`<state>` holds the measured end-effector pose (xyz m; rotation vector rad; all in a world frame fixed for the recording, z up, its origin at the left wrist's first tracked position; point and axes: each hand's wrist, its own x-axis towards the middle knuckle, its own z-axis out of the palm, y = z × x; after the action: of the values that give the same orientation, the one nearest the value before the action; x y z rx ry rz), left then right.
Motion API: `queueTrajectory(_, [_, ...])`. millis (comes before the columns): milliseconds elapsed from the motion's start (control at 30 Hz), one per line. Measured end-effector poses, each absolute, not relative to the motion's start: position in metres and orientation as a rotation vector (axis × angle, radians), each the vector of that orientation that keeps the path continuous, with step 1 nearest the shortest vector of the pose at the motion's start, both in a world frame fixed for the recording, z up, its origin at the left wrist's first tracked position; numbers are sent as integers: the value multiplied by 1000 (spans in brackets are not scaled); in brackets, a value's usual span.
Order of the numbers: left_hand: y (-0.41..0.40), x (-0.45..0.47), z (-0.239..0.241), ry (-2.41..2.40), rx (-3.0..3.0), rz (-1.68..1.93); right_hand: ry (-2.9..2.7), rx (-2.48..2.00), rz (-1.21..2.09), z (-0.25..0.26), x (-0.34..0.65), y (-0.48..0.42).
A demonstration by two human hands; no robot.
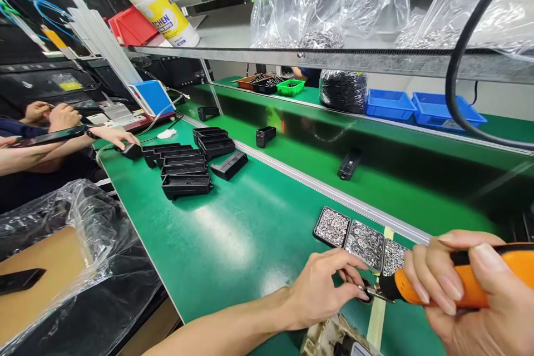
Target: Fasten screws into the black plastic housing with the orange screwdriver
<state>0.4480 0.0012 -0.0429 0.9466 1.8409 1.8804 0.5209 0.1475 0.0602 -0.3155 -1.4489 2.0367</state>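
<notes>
My right hand (492,314) is wrapped around an orange and black power screwdriver (467,283), which points left. Its metal bit (380,293) reaches to the fingertips of my left hand (319,289). The thumb and fingers of that hand are pinched at the bit's tip; what they hold is too small to make out. A dark small part under the tip is mostly hidden. Just beyond the hands are three square dishes of small metal hardware (332,226). Below my left hand, at the bottom edge, is a camouflage-patterned device (319,339), partly cut off.
Black plastic housings (186,184) stand in rows on the green table (233,233). Others sit on the green strip behind a metal rail (292,175). A co-worker's hand (114,136) touches a housing at far left. Overhead, a shelf (233,54) carries hardware bags; a black cable (453,67) hangs right.
</notes>
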Motion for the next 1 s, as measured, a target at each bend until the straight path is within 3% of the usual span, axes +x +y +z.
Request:
queueTrajectory(400, [-3,450,-39,1932,1075,1824,-1560,-185,2007,59,522,135])
queueTrajectory(733, [-15,449,-35,2123,1450,1431,-1555,-69,2080,52,518,136])
queueTrajectory(1000, [-22,455,-30,2151,1464,1526,-1614,60,2107,51,523,136])
